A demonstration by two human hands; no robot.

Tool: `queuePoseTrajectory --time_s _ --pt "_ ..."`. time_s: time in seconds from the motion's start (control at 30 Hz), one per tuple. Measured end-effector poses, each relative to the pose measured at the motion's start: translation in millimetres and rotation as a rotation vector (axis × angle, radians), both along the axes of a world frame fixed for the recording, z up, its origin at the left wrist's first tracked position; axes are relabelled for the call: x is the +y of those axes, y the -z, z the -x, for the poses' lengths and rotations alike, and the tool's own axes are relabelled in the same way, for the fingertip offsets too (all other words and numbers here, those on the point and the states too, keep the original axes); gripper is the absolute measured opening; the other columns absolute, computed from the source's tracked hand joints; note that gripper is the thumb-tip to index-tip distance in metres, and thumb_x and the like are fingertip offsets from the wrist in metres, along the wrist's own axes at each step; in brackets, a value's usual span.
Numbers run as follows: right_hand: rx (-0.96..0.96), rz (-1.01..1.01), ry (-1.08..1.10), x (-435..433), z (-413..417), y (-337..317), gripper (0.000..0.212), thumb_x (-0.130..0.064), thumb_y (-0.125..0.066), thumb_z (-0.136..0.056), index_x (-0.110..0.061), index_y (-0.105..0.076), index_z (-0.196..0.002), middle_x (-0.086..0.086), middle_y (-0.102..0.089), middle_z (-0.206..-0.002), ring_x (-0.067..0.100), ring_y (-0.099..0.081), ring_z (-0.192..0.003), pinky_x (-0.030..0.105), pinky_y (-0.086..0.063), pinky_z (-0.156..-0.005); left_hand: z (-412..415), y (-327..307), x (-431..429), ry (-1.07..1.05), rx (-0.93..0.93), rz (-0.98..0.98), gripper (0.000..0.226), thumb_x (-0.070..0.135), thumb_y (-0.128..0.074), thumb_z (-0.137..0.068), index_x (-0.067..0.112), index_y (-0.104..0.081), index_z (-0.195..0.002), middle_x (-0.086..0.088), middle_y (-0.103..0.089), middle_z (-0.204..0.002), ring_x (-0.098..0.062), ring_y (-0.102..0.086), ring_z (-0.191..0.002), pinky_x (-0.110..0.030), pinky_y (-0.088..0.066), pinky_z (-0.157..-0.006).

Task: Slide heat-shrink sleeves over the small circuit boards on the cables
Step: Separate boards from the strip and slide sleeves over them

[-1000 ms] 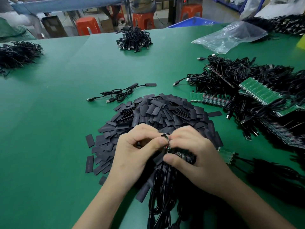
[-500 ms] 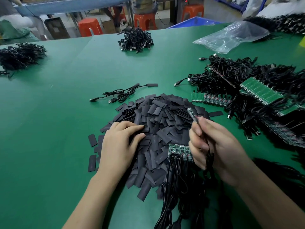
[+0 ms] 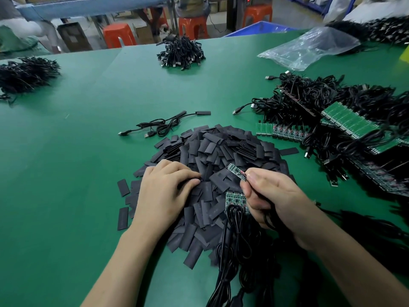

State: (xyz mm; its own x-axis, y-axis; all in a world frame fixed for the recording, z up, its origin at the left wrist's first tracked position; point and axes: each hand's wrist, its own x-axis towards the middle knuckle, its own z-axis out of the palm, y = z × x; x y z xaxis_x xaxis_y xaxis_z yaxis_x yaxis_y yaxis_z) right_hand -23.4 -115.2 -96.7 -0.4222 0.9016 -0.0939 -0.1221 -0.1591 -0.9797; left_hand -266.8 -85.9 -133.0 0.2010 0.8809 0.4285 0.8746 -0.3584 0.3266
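Note:
A heap of flat black heat-shrink sleeves (image 3: 219, 151) covers the green table (image 3: 66, 173) in front of me. My left hand (image 3: 163, 191) lies on the heap's left side, its fingertips pinching at a sleeve (image 3: 205, 176). My right hand (image 3: 267, 193) pinches a black cable just behind a small green circuit board (image 3: 236, 172), which sticks up and to the left over the heap. A strip of joined boards (image 3: 235, 199) lies under that hand. Black cables (image 3: 234, 251) trail from it toward me.
Tangled cables with green board strips (image 3: 347, 120) fill the right side. Two finished cables (image 3: 163, 126) lie behind the heap. Cable bundles sit at the far centre (image 3: 180, 53) and far left (image 3: 24, 73). A clear plastic bag (image 3: 309, 47) lies far right. Orange stools stand beyond the table.
My hands parted from the middle. The left went onto the sleeve heap and now pinches a sleeve. The right lifted one cable, and its board now points left over the heap.

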Motion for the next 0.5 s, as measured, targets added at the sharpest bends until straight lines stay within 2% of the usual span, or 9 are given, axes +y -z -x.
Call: queuePoseTrajectory --time_s 0.07,0.13,0.2,0.27,0.37,0.43,0.5 --pt "0.006 -0.005 0.012 0 0 1 0.036 -0.037 -0.044 -0.102 -0.020 -0.060 -0.074 0.001 -0.029 -0.058 0.011 -0.034 -0.045 0.016 -0.032 -0.042 -2 -1 -1 -0.002 0.016 -0.064 0.006 0.027 -0.077 -0.090 0.029 -0.080 -0.095 0.014 -0.071 -0.091 -0.019 -0.062 -0.093 -0.033 -0.037 -0.076" --pt "0.014 -0.003 0.042 1 -1 3 0.037 -0.038 -0.044 -0.101 -0.017 -0.060 -0.076 0.000 -0.030 -0.058 0.012 -0.033 -0.045 0.017 -0.031 -0.042 -5 -3 -3 -0.002 -0.017 -0.132 0.004 0.025 -0.075 -0.093 0.025 -0.079 -0.093 0.011 -0.072 -0.091 -0.021 -0.062 -0.091 -0.036 -0.042 -0.077" --pt "0.005 -0.014 0.085 2 -2 5 0.043 -0.040 -0.045 -0.101 -0.003 -0.057 -0.080 -0.002 -0.032 -0.057 0.015 -0.030 -0.046 0.018 -0.031 -0.041 -10 -6 -8 0.000 -0.163 -0.167 0.009 0.024 -0.070 -0.096 0.021 -0.078 -0.093 0.012 -0.072 -0.093 -0.016 -0.063 -0.091 -0.036 -0.048 -0.083" --pt "-0.048 -0.061 0.129 3 -3 7 0.048 -0.040 -0.046 -0.101 0.004 -0.059 -0.085 -0.005 -0.036 -0.055 0.012 -0.033 -0.045 0.017 -0.034 -0.043 -18 -12 -15 0.044 -0.402 -0.115 0.010 0.022 -0.068 -0.096 0.023 -0.077 -0.096 0.016 -0.071 -0.091 -0.008 -0.067 -0.087 -0.029 -0.051 -0.079" --pt "-0.242 -0.195 0.159 -1 1 6 0.030 -0.045 -0.055 -0.098 -0.025 -0.074 -0.087 -0.009 -0.042 -0.052 0.007 -0.037 -0.045 0.017 -0.033 -0.046 -34 -17 -29 0.203 -0.704 0.103 0.012 0.022 -0.070 -0.093 0.030 -0.077 -0.099 0.011 -0.069 -0.075 -0.010 -0.065 -0.059 -0.017 -0.048 -0.062" --pt "-0.266 -0.226 0.133 -4 3 7 0.022 -0.041 -0.061 -0.099 -0.027 -0.074 -0.088 -0.012 -0.050 -0.052 0.001 -0.038 -0.045 0.014 -0.032 -0.045 -44 -16 -36 0.251 -0.850 0.218 0.012 0.026 -0.072 -0.089 0.030 -0.077 -0.098 0.006 -0.068 -0.068 -0.009 -0.061 -0.051 -0.019 -0.048 -0.059" --pt "-0.260 -0.217 0.123 -5 4 8 0.019 -0.031 -0.064 -0.100 -0.024 -0.074 -0.087 -0.012 -0.050 -0.053 0.000 -0.038 -0.045 0.012 -0.030 -0.044 -51 -13 -39 0.240 -0.908 0.266 0.009 0.025 -0.076 -0.087 0.028 -0.077 -0.096 0.003 -0.068 -0.065 -0.010 -0.061 -0.051 -0.020 -0.049 -0.059"
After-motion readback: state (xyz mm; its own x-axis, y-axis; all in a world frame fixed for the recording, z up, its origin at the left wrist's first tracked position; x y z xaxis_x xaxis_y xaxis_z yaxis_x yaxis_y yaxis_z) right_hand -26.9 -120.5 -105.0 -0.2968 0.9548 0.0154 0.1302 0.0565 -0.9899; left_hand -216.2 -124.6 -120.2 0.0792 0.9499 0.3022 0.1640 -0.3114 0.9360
